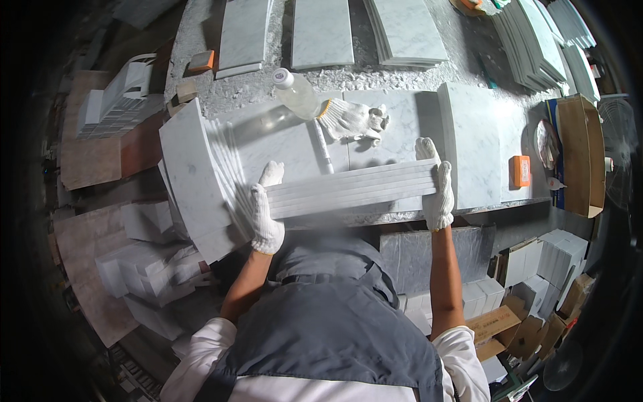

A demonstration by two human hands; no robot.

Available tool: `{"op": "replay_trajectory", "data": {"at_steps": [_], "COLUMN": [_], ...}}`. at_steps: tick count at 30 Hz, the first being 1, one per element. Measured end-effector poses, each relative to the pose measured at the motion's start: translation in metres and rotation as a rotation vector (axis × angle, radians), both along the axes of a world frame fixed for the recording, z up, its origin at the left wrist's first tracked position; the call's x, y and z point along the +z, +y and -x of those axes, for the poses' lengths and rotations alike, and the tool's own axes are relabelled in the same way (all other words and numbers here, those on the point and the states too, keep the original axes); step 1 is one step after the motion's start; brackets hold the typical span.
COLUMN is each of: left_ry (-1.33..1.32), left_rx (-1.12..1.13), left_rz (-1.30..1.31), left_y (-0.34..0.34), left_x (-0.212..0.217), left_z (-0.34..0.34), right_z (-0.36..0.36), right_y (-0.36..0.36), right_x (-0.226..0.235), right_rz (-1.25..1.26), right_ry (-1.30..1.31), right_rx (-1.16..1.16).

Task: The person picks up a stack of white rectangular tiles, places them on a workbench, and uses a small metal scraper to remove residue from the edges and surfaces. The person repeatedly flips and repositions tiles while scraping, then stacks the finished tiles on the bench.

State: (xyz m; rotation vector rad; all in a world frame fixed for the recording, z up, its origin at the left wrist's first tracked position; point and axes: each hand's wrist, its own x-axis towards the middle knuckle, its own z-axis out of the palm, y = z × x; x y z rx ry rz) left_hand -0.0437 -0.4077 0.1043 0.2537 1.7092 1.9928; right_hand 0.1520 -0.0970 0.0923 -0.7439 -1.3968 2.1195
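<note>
Between my two gloved hands a stack of several white marble tiles (pixel 351 189) stands on edge, its long narrow edges facing up. My left hand (pixel 266 213), in a white knitted glove, presses on the left end of the stack. At the right end my right hand (pixel 437 191), gloved alike, presses inward with its fingers along the end. The stack is over the near edge of the marble-topped bench. Just beyond it lie a white marker-like stick (pixel 323 147) and a loose white work glove (pixel 351 120). A clear plastic bottle (pixel 297 94) leans beside the glove.
Marble slabs lean in a fanned row (pixel 194 177) at the left. More tile stacks (pixel 408 30) line the back of the dusty bench. An orange block (pixel 521 171) and an open cardboard box (pixel 583 154) are at the right. Boxes and white tile piles (pixel 151 268) surround the bench below.
</note>
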Motion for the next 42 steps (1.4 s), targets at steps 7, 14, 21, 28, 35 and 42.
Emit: {"op": "replay_trajectory", "data": {"at_steps": [7,14,21,28,35,42], "left_ry": [0.291,0.062,-0.154,-0.528,-0.445,-0.662], "left_rx": [0.013,0.218,0.195,-0.052,0.378,0.112], "left_rz": [0.372,0.217,-0.300,-0.820,-0.349,-0.002], "left_y": [-0.006,-0.013,-0.015,-0.024,-0.011,0.005], "left_x": [-0.006,-0.021,-0.052,-0.108,-0.084,-0.036], "left_z": [-0.010,-0.007,0.004,0.024,0.042,-0.001], "right_z": [-0.001,0.003,0.005,0.016,0.013,-0.108], "right_y": [-0.006,-0.011,-0.005,-0.016,-0.019,-0.105], "right_x": [-0.004,-0.021,-0.049,-0.057,-0.058,-0.066], "right_rz": [0.000,0.070,0.117,0.063,-0.042,0.746], "right_ry": [0.031,-0.027,0.201,0.122,-0.317,-0.294], "right_rx": [-0.055,-0.109,-0.041,-0.341,-0.572,-0.894]}}
